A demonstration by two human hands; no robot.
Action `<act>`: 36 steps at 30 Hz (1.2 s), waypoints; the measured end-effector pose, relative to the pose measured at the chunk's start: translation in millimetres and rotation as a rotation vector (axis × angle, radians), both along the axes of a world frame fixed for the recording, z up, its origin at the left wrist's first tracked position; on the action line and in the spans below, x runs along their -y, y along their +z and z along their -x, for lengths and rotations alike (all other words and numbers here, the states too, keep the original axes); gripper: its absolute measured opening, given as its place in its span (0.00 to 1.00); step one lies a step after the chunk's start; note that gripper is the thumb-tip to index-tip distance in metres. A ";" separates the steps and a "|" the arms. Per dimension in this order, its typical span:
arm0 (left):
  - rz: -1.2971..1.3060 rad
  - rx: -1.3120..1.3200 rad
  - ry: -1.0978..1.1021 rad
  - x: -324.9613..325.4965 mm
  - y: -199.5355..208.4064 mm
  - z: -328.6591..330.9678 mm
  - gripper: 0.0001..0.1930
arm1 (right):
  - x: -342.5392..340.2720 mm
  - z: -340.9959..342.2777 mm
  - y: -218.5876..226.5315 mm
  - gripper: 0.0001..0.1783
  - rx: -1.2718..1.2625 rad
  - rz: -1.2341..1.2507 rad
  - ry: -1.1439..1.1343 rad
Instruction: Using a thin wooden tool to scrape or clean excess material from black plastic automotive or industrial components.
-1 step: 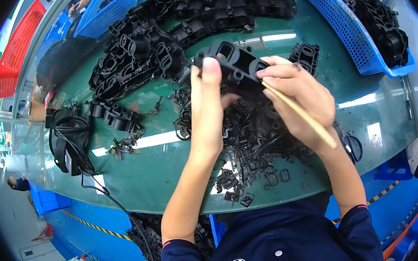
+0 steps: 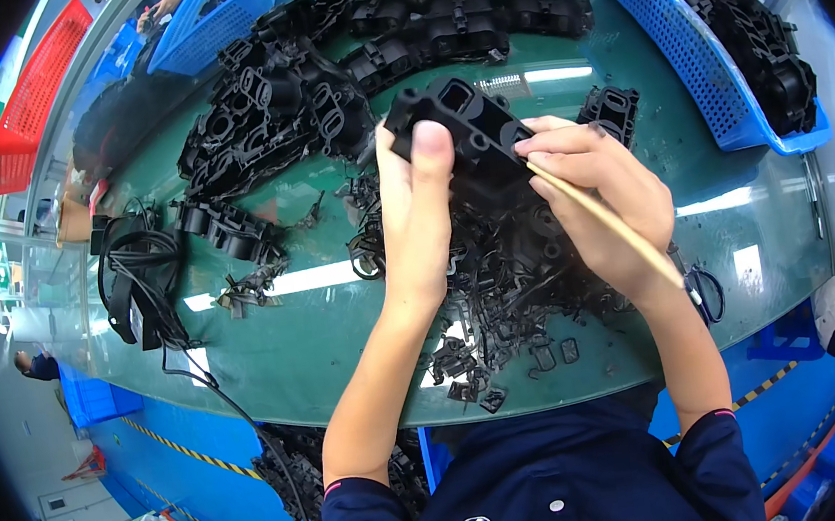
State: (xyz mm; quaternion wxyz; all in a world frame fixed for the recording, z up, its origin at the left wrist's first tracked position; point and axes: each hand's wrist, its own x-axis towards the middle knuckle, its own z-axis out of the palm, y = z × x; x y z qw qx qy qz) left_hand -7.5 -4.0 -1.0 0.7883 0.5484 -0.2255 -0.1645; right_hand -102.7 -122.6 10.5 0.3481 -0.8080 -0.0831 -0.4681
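Over the glossy green-topped bench (image 2: 315,346): a black moulded plastic housing with rectangular openings (image 2: 474,136) is held up in front of the person, tilted down toward the right, above scattered scraps.
Left hand (image 2: 416,195): clamped on the housing's left end, thumb pressed along its near face, the other fingers mostly hidden behind it.
Right hand (image 2: 612,192): closed around a thin, pale tan stick (image 2: 626,235), fingertips at the housing's right end; whether they also grip the housing I cannot tell.
Stick: slants from the housing's right end down to the right, across the palm side; its upper tip is hidden.
Scraps: a loose spread of small broken black plastic bits (image 2: 480,340) under and nearer than the hands.
Far-left heap: many black moulded housings piled together (image 2: 253,116).
Far edge: long black curved housings (image 2: 465,20) lying side by side.
Right crate: a blue perforated plastic crate (image 2: 676,55) full of black parts.
Left side: a bundle of black cables (image 2: 141,262), just beside a small black housing (image 2: 229,230).
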 end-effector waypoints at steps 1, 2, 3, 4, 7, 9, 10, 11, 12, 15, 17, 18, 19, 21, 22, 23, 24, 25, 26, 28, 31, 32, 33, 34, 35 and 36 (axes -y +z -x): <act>0.083 0.055 0.006 3.4 2.5 1.6 0.24 | 0.5 1.4 1.2 0.09 -0.014 -0.036 0.043; 0.125 -0.010 -0.028 3.4 2.0 1.8 0.23 | 0.9 2.6 1.5 0.09 -0.028 -0.073 0.085; 0.168 -0.075 -0.062 2.6 1.4 2.2 0.22 | -2.8 3.0 0.6 0.09 -0.035 -0.114 0.103; 0.209 -0.138 -0.093 1.5 1.6 2.6 0.21 | -7.6 2.2 0.0 0.09 -0.038 -0.155 0.124; 0.182 -0.139 0.033 2.5 -8.2 2.9 0.20 | -15.4 4.1 -1.1 0.09 -0.026 -0.138 -0.042; 0.116 -0.098 0.064 2.1 -14.7 2.7 0.21 | -12.2 3.9 -2.6 0.08 0.026 -0.085 -0.185; 0.119 -0.054 0.069 1.7 -14.0 2.7 0.22 | -4.6 2.3 -3.2 0.07 0.079 -0.017 -0.267; 0.122 -0.010 0.074 0.7 -12.5 2.3 0.23 | 0.4 1.6 -2.2 0.06 0.064 -0.173 -0.235; 0.125 0.035 0.080 -0.1 -11.1 2.2 0.24 | 4.2 1.5 -1.1 0.05 0.049 -0.328 -0.202; 0.162 0.061 0.003 2.0 -6.2 2.0 0.29 | 16.5 5.7 4.8 0.04 0.118 -0.278 -0.342; 0.208 -0.076 -0.076 -2.5 3.1 0.5 0.32 | 31.5 9.4 12.9 0.04 0.173 -0.374 -0.385; 0.222 -0.067 -0.139 -6.6 0.6 -7.4 0.33 | 40.5 11.7 15.7 0.04 0.198 -0.476 -0.372; 0.203 -0.041 -0.144 -6.9 3.1 -5.9 0.33 | 41.6 12.5 15.7 0.03 0.101 -0.435 -0.357; 0.162 0.010 -0.173 -4.7 2.3 -3.7 0.32 | 25.5 12.5 12.7 0.04 -0.029 -0.385 -0.160; 0.139 0.028 -0.205 -3.0 -1.7 -2.7 0.32 | 16.0 10.3 12.4 0.04 -0.047 -0.396 -0.006; 0.124 0.063 -0.287 -3.8 -2.0 -3.2 0.31 | 12.5 9.9 13.4 0.05 -0.039 -0.318 0.054; 0.082 0.021 -0.245 -5.0 -0.1 1.3 0.31 | 9.4 9.9 14.3 0.07 -0.032 -0.240 0.114; 0.070 0.072 -0.223 -1.9 -0.7 2.9 0.31 | 4.7 11.0 13.5 0.08 -0.028 -0.338 0.172; 0.058 0.124 -0.201 0.6 -1.1 4.0 0.31 | 3.7 11.9 15.9 0.07 -0.046 -0.329 0.187; 0.077 0.041 -0.276 -2.6 -1.2 3.2 0.30 | 6.7 13.3 12.7 0.07 -0.051 -0.308 0.231; 0.095 0.006 -0.342 -6.2 -5.3 -2.3 0.28 | 2.1 16.0 15.7 0.07 -0.068 -0.297 0.201; 0.091 0.015 -0.339 -6.2 -3.5 -1.6 0.28 | 1.6 15.3 15.8 0.07 -0.061 -0.292 0.204; 0.088 0.024 -0.335 -6.2 -1.8 -1.0 0.28 | 1.3 14.4 15.8 0.07 -0.053 -0.288 0.206; 0.100 0.042 -0.331 -5.2 -0.3 0.0 0.28 | 1.4 14.2 16.0 0.07 -0.046 -0.283 0.207; 0.113 0.060 -0.326 -4.0 1.1 1.2 0.28 | 1.8 14.4 16.0 0.07 -0.054 -0.285 0.220; 0.125 0.079 -0.321 -3.3 1.6 1.9 0.29 | 2.4 14.7 16.1 0.07 -0.063 -0.287 0.233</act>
